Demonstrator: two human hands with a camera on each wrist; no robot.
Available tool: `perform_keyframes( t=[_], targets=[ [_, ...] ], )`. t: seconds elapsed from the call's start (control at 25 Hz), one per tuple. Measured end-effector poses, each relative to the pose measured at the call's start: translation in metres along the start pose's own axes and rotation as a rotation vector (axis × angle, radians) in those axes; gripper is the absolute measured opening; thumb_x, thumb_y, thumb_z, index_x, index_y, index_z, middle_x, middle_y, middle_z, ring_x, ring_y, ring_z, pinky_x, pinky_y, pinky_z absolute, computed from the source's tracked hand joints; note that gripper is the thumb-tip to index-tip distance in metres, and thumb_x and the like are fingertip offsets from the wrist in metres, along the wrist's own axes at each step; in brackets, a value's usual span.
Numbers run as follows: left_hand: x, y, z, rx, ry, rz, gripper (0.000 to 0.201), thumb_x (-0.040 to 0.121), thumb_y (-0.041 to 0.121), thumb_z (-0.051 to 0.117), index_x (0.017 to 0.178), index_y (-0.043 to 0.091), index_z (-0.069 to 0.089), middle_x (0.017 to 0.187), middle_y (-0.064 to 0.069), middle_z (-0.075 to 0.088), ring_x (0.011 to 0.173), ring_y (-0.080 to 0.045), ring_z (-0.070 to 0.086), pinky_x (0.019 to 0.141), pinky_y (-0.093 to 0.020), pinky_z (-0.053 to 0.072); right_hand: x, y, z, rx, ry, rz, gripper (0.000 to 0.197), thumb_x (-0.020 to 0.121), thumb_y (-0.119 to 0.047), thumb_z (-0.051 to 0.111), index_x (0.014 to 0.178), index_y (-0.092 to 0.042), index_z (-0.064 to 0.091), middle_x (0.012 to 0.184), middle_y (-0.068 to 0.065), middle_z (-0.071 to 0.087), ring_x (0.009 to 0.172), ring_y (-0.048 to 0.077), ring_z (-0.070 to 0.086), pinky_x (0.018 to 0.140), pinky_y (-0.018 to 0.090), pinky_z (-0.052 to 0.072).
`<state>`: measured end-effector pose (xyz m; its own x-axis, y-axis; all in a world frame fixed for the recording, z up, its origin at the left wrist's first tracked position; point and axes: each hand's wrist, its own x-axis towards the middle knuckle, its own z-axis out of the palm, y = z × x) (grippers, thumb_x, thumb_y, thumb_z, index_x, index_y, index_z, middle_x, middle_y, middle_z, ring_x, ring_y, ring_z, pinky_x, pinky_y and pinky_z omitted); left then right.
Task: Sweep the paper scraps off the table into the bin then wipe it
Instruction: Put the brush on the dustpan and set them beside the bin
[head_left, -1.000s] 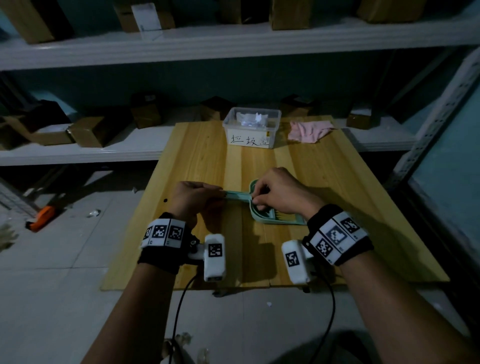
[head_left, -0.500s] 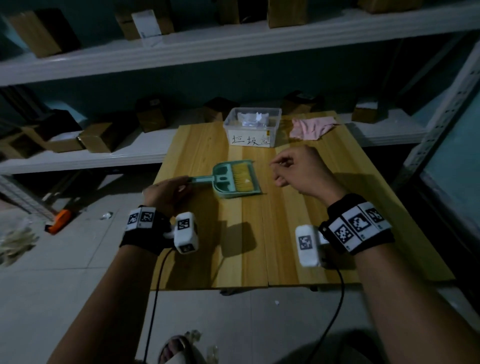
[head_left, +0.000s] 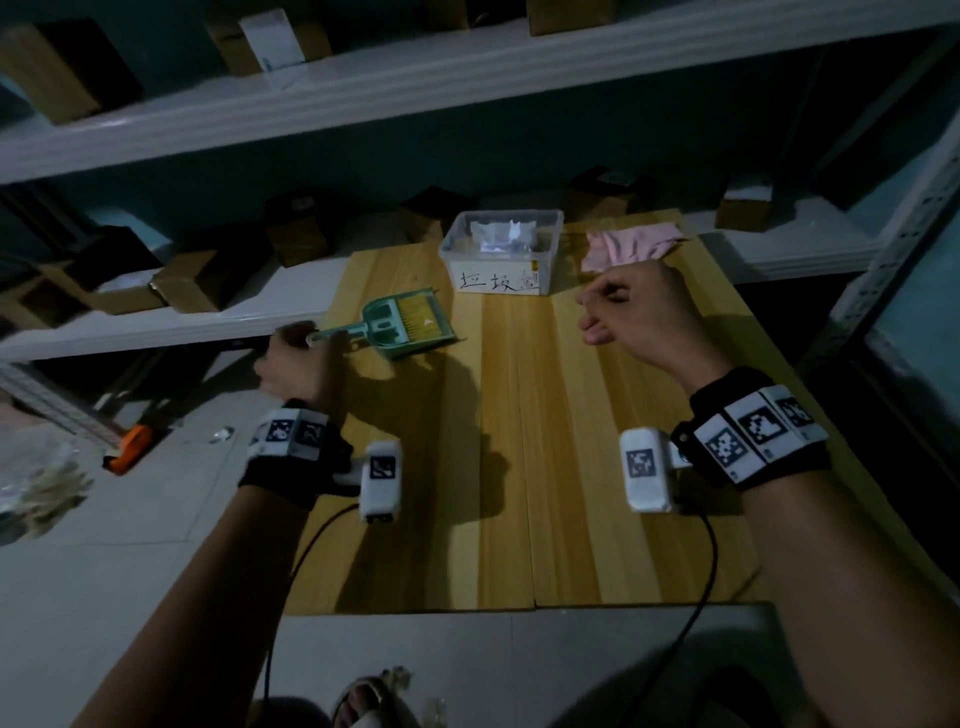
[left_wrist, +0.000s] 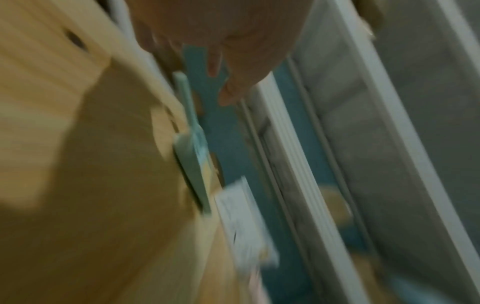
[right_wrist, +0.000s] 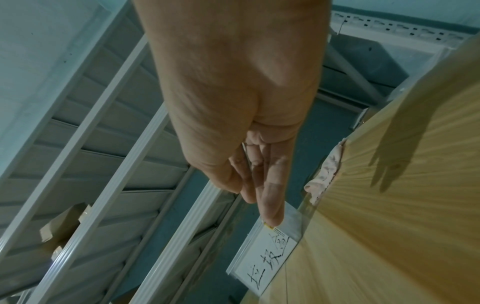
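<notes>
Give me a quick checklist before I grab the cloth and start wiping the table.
1. Scraps off the table: ok, no scraps visible on the wood.
2. Scraps in the bin: ok, white paper lies inside.
3. Dustpan out of the wiping path: not ok, it lies on the table's left part.
4. Left hand free: cannot tell, it is at the dustpan handle and the wrist view is blurred.
5. Right hand free: ok, holds nothing.
6. Pink cloth reachable: ok, just beyond the right hand.
</notes>
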<state>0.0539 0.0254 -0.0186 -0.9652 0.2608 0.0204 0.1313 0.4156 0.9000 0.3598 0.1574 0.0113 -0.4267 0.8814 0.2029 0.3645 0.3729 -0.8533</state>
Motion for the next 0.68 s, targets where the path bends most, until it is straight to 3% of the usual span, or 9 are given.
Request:
perform_keyframes(
  t=[0.08,0.16,0.24,0.32,0.4,0.68],
  targets=[
    [-0.012,0.008,0.021,0.178,-0.16,0.097,0.056,0.075,0.048,0.075,0.126,0.035,0.057,0.146,-0.006,0.036,0.133,-0.031,0.037,0.106,-0.051,0.042,0.009,0.001,0.001,0.049,-0.004,0.013,0.01,0.096,-0.013,0.059,0.097,-0.013,0.069,0.08,0.004,0.072,0.066,0.011,0.071,0.068,0.026,0.061],
    [-0.021,0.013,0.044,0.297,-0.492,0.111,0.084,0.063,0.071,0.07,0.138,0.044,0.043,0.155,0.0,0.017,0.138,-0.035,0.031,0.106,-0.054,0.04,0.016,0.001,0.001,0.108,-0.006,0.029,0.01,0.096,-0.013,0.059,0.096,-0.014,0.069,0.079,0.005,0.072,0.065,0.012,0.072,0.067,0.026,0.061],
    [-0.014,0.013,0.063,0.463,-0.639,0.084,0.093,0.072,0.07,0.066,0.15,0.042,0.025,0.162,-0.003,-0.007,0.144,-0.042,0.019,0.113,-0.058,0.031,0.022,0.004,0.0,0.129,-0.009,0.03,0.01,0.096,-0.013,0.059,0.096,-0.014,0.069,0.078,0.006,0.072,0.065,0.014,0.073,0.068,0.029,0.061],
    [0.0,0.018,0.075,0.61,-0.597,0.108,0.091,0.087,0.06,0.06,0.157,0.03,0.01,0.161,-0.008,-0.021,0.147,-0.044,0.0,0.118,-0.059,0.018,0.028,0.009,-0.002,0.132,-0.008,0.04,0.01,0.095,-0.013,0.06,0.097,-0.013,0.07,0.077,0.006,0.072,0.064,0.015,0.072,0.069,0.032,0.062],
    [0.013,0.025,0.083,0.667,-0.544,0.147,0.095,0.088,0.059,0.058,0.158,0.023,0.005,0.161,-0.011,-0.023,0.147,-0.044,-0.009,0.119,-0.059,0.011,0.035,0.017,-0.003,0.132,-0.002,0.061,0.011,0.095,-0.013,0.06,0.099,-0.012,0.07,0.077,0.006,0.072,0.064,0.015,0.073,0.07,0.034,0.062],
    [0.046,0.041,0.121,0.697,-0.42,0.178,0.098,0.084,0.061,0.062,0.157,0.02,0.01,0.163,-0.014,-0.011,0.147,-0.045,0.004,0.119,-0.058,0.014,0.048,0.025,-0.005,0.124,-0.014,0.084,0.012,0.096,-0.017,0.059,0.102,-0.012,0.069,0.078,0.005,0.073,0.065,0.014,0.073,0.065,0.026,0.06]
  ],
)
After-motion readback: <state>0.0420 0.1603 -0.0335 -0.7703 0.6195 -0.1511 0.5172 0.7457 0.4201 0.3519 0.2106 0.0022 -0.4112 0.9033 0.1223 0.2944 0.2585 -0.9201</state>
